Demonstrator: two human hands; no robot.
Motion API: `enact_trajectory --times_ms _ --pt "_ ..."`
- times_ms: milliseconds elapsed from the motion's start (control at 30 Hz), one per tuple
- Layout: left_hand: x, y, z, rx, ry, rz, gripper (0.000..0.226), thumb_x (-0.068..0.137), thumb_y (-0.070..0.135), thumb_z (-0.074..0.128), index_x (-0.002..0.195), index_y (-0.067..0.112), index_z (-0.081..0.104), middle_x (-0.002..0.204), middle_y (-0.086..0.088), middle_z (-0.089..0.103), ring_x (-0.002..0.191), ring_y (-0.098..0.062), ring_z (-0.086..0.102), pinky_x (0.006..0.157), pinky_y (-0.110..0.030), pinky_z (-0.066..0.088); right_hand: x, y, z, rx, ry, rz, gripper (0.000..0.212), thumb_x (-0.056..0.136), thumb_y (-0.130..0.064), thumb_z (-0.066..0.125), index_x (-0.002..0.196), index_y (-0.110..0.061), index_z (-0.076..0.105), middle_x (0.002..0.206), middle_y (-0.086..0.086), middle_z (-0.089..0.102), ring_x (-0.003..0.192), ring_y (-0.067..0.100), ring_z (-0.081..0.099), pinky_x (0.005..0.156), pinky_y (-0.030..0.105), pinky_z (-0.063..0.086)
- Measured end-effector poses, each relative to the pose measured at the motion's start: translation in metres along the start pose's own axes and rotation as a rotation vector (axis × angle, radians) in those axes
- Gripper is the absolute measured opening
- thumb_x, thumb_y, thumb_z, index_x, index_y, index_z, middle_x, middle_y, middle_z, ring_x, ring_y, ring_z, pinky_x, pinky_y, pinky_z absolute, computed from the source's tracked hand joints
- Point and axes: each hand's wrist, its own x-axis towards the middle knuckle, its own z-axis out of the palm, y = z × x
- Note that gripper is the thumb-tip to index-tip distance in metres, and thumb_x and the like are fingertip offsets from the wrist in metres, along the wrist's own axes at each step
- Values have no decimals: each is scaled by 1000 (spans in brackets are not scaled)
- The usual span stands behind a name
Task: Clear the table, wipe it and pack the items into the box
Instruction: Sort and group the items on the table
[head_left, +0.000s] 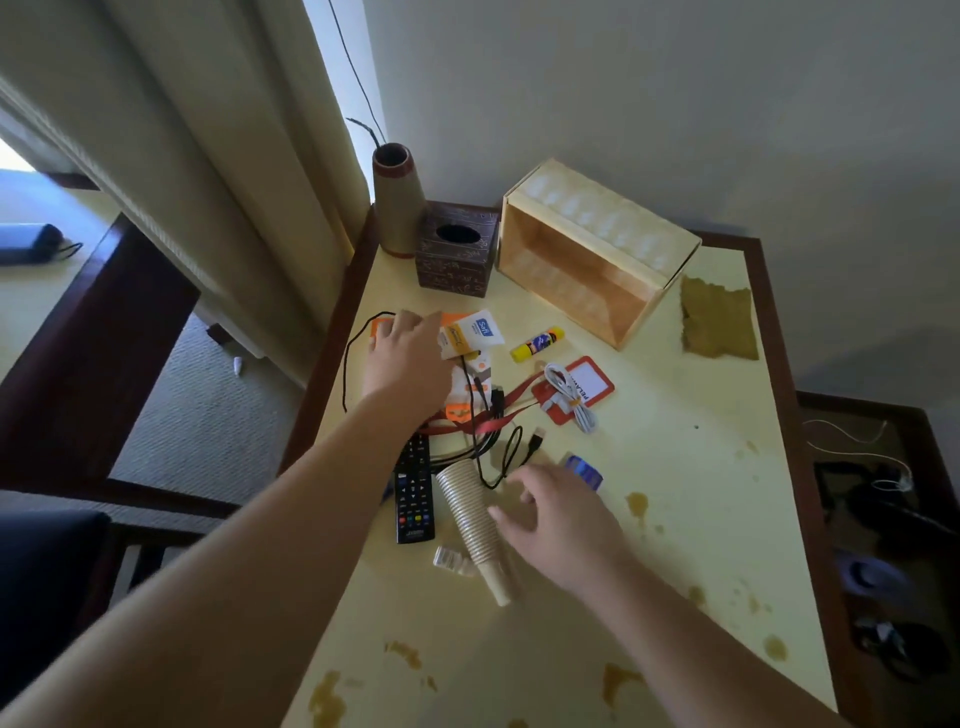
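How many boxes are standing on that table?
2: a dark tissue box at the back beside the vase, and an open wooden box on its side, to the right of it. None seems hidden.

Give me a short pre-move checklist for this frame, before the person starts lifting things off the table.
1. Box ready to receive: cannot tell; it lies on its side, opening toward the person, nothing seen inside.
2. Cloth within reach: ok, lying on the table right of the box.
3. Left hand free: cannot tell; it rests on the orange packet, grip hidden.
4. Right hand free: ok, open above the table beside the cup stack.
5. Cables clear of other items: not ok; the black cable crosses the packet and the red lanyard.
6. Table clean: not ok, brown stains.
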Motion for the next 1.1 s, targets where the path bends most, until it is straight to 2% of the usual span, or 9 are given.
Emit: enact_trajectory --times_ms 67,133,200,300,433,567,733,900,1100 --pt "-40 -5 0 -135 116 -41 51 96 30 66 145 27 50 145 -7 50 129 -31 42 104 -45 42 -1 -15 15 2 -52 73 64 85 -78 56 128 -31 53 108 -16 56 92 4 58 74 25 57" --pt "-85 -16 7 -161 153 -101 41 98 35 64 137 27 54 139 -8 54 120 -30 47 98 -40 42 -4 -28 32 -21 -122 141 71 82 -73 66 132 -26 45 114 -8 59 95 10 63 77 30 60" --pt "-125 -27 20 -148 81 -185 42 97 40 63 135 25 54 131 -8 58 118 -31 48 100 -40 42 -5 -38 42 -39 -162 194 71 84 -60 74 134 -22 43 119 -3 63 100 16 65 80 29 59" --pt "-160 -40 41 -112 -61 -276 52 95 48 62 139 20 53 133 -8 55 127 -32 44 103 -43 43 6 -48 34 4 -238 278 64 80 -50 79 128 -23 48 112 -3 65 94 19 67 69 32 53" --pt "-164 -41 59 -60 -181 -328 64 94 64 56 139 18 46 136 -7 51 131 -31 45 101 -42 46 27 -41 -25 222 -360 263 69 68 -59 77 128 -40 50 99 -16 64 79 7 68 60 29 54" --pt "-153 -33 63 -36 -205 -373 61 94 57 61 135 15 42 132 -8 50 122 -29 54 87 -39 54 61 -26 -95 243 -170 226 73 62 -66 77 129 -51 52 102 -27 61 82 -5 64 60 23 49" --pt "-143 -22 53 -34 -246 -416 52 95 41 65 131 11 44 119 -7 53 96 -26 64 64 -35 54 123 8 -102 -3 51 284 64 89 -42 77 143 -28 46 104 -7 65 72 5 62 52 27 43" --pt "-153 -18 24 -206 -199 -469 41 78 45 72 107 22 55 93 5 61 80 -16 63 60 -31 49 155 36 -86 -121 88 369 45 94 -34 72 131 -20 51 115 8 66 95 31 66 76 43 59" --pt "-179 -14 -26 -292 -77 -430 25 69 52 72 77 43 50 80 15 64 71 0 57 58 -23 43 151 65 -83 -76 142 349 64 100 -40 65 157 -24 40 140 10 56 125 33 56 96 47 53"
